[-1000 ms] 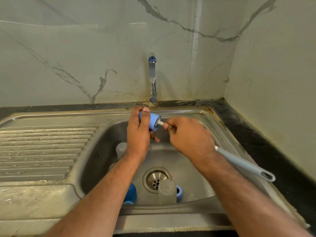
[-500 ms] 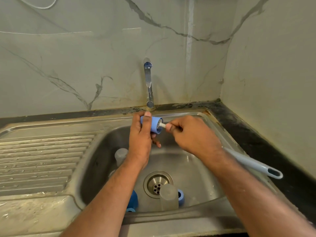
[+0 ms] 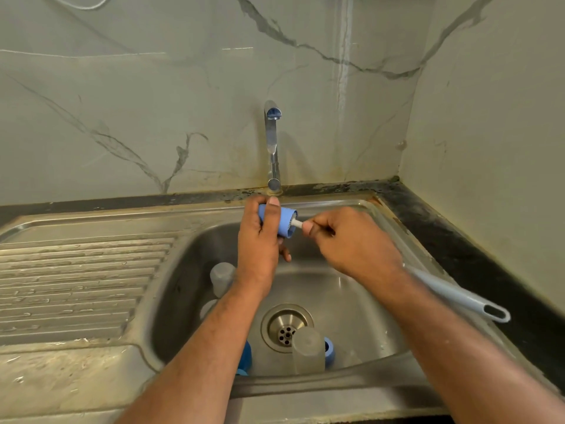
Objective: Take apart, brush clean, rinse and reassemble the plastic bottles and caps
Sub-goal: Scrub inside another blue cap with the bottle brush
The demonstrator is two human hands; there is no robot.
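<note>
Steel sink (image 3: 379, 316), clear bottles (image 3: 221, 278) and blue caps (image 3: 329, 351) in basin

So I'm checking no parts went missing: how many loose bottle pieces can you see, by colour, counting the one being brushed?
Blue pieces: 3, namely the blue cap held in the left hand, one beside the forearm, one near the drain.
Translucent pieces: 3.
Total: 6

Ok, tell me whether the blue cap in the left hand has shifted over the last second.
No. The blue cap still sits just below the foot of the tap, held by the left hand.
</note>
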